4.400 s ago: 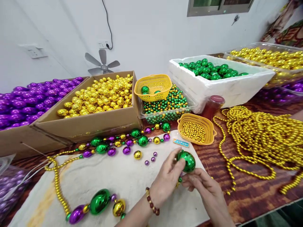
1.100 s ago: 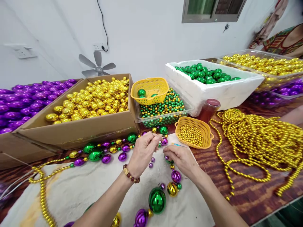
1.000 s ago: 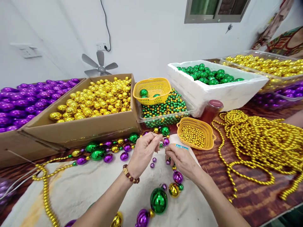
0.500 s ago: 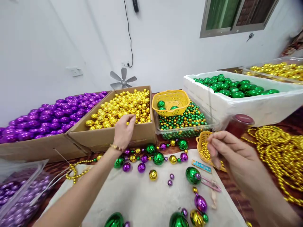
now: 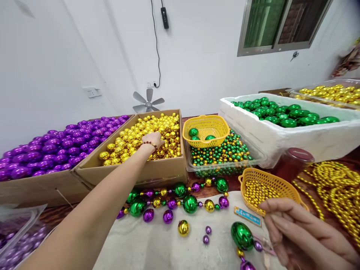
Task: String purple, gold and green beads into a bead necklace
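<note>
My left hand [image 5: 153,139] is in among the gold balls [image 5: 133,135] of a cardboard box, its fingers mostly hidden. My right hand [image 5: 302,228] is pinched closed at lower right, near a yellow basket [image 5: 281,183] of small gold beads; whatever lies between its fingertips is too small to make out. A strand of green, purple and gold beads [image 5: 190,204] lies on the pale cloth [image 5: 146,245]. Loose purple balls [image 5: 168,216], a gold ball [image 5: 183,227] and two little purple beads [image 5: 207,234] sit in front. A large green bead [image 5: 242,235] rests beside my right hand.
Purple balls [image 5: 56,146] fill a box at left. A yellow basket [image 5: 206,123] with green balls stands over a clear tub [image 5: 225,165] of mixed beads. A white foam box [image 5: 253,138], a dark red-lidded jar [image 5: 292,163] and gold bead strings [image 5: 334,187] are at right.
My left hand has gone from above the box's front edge into the gold balls. My right hand, still pinched, has shifted down and to the right. The view has tilted up slightly.
</note>
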The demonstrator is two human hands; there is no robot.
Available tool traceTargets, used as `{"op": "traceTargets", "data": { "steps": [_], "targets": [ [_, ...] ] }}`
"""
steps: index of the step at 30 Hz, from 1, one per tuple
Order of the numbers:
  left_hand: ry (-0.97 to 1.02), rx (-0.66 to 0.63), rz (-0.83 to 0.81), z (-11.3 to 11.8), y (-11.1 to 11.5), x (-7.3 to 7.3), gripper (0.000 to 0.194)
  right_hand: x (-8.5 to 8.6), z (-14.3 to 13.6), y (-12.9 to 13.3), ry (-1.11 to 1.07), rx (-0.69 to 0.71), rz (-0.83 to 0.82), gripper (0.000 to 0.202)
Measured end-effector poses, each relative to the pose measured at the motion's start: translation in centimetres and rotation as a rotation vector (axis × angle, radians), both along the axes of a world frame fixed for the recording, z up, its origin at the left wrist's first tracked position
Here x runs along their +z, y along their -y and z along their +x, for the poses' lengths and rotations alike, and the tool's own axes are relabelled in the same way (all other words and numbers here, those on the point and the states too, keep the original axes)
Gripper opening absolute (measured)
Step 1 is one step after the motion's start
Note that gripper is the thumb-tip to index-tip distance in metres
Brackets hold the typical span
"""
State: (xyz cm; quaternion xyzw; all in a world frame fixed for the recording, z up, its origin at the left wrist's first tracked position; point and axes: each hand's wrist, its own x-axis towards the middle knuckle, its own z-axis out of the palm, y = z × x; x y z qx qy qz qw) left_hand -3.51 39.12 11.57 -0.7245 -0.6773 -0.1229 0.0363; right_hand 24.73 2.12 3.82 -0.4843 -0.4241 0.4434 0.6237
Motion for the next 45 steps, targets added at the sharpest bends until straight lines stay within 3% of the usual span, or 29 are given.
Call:
{"op": "traceTargets", "data": {
  "steps": [3, 5, 10, 12, 14, 16, 19, 22, 25, 29, 32, 35, 39, 45],
  "targets": [
    [0.038, -0.021, 0.023, 0.3, 1.1, 0.6, 0.041, -1.8, -0.2, 0.2, -0.090, 0.130, -0.089, 0.021],
    [0.100, -0.073, 0.057, 0.7, 2.7, 1.4, 0.048, -1.4, -0.1, 0.3, -0.098, 0.074, -0.071, 0.018],
    [0.357, -0.283, 0.108, 2.1, 8.5, 3.1, 0.052, 3.2, 1.2, 0.2, -0.101, -0.063, 0.078, 0.006],
    [0.564, -0.391, 0.077, 2.8, 11.8, 3.1, 0.048, 5.4, 1.9, 0.5, -0.038, -0.148, 0.185, 0.008],
    [0.862, -0.506, -0.042, 3.6, 15.4, 2.3, 0.041, 7.4, 2.4, 1.2, 0.006, -0.233, 0.291, 0.012],
    [1.192, -0.562, -0.276, 4.5, 19.1, 0.7, 0.033, 9.0, 2.7, 2.1, 0.023, -0.283, 0.378, 0.014],
    [1.549, -0.503, -0.660, 5.5, 24.0, -2.9, 0.031, 9.5, 2.5, 3.2, 0.038, -0.242, 0.391, 0.013],
    [1.741, -0.368, -0.847, 5.7, 27.8, -6.5, 0.033, 7.1, 1.2, 3.7, 0.071, -0.094, 0.242, 0.012],
    [1.886, -0.261, -0.837, 5.4, 30.1, -8.8, 0.030, 2.5, -1.3, 4.2, 0.133, 0.033, 0.056, 0.010],
    [2.006, -0.235, -0.757, 5.0, 31.3, -9.6, 0.031, -3.5, -4.5, 5.5, 0.226, 0.081, -0.074, 0.020],
    [2.099, -0.207, -0.756, 5.1, 31.2, -9.1, 0.024, -6.1, -6.0, 6.9, 0.258, 0.112, -0.140, 0.028],
    [2.188, -0.108, -0.770, 5.4, 30.9, -8.5, 0.016, -7.3, -6.7, 7.8, 0.241, 0.072, -0.175, 0.033],
    [2.258, 0.017, -0.787, 5.8, 30.6, -8.3, 0.012, -7.6, -7.2, 8.3, 0.230, 0.036, -0.202, 0.037],
    [2.256, 0.010, -0.775, 5.9, 30.8, -8.3, 0.013, -7.0, -7.3, 8.2, 0.260, 0.011, -0.178, 0.031]
  ]
}}
